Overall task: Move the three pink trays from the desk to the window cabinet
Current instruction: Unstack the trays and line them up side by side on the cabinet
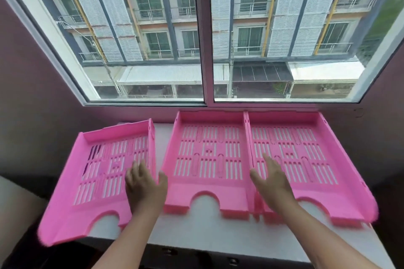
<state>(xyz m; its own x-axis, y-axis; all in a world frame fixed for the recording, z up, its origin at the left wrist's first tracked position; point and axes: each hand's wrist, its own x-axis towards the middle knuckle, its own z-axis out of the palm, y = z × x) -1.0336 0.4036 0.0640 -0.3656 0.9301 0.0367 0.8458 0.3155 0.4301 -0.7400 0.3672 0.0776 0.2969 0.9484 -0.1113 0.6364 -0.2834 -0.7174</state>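
Two bare forearms are being extended from the lower edge of the view over the white cabinet top (196, 238), whose dark front with small fittings is being shown just beneath. The left hand (145, 185) is being closed around the right side wall of the left pink tray (96, 181), with the fingers lying inside on the slotted base and the thumb pressed against the outside of the wall. This tray is being held skewed and tilted, its near left corner projecting past the cabinet's front edge and its left side overhanging. The right hand (272, 181) is being held open and flat, fingers spread loosely, over the left part of the right pink tray (310, 164); nothing is being gripped by it, and contact with the base cannot be confirmed. The middle pink tray (207, 159) is being seen lying flat and square on the cabinet top, its right wall touching the right tray, a narrow gap separating it from the left tray. Beyond the trays, a white-framed sliding window (203, 35) is being seen, with a shuttered building (284, 17) visible through the glass.
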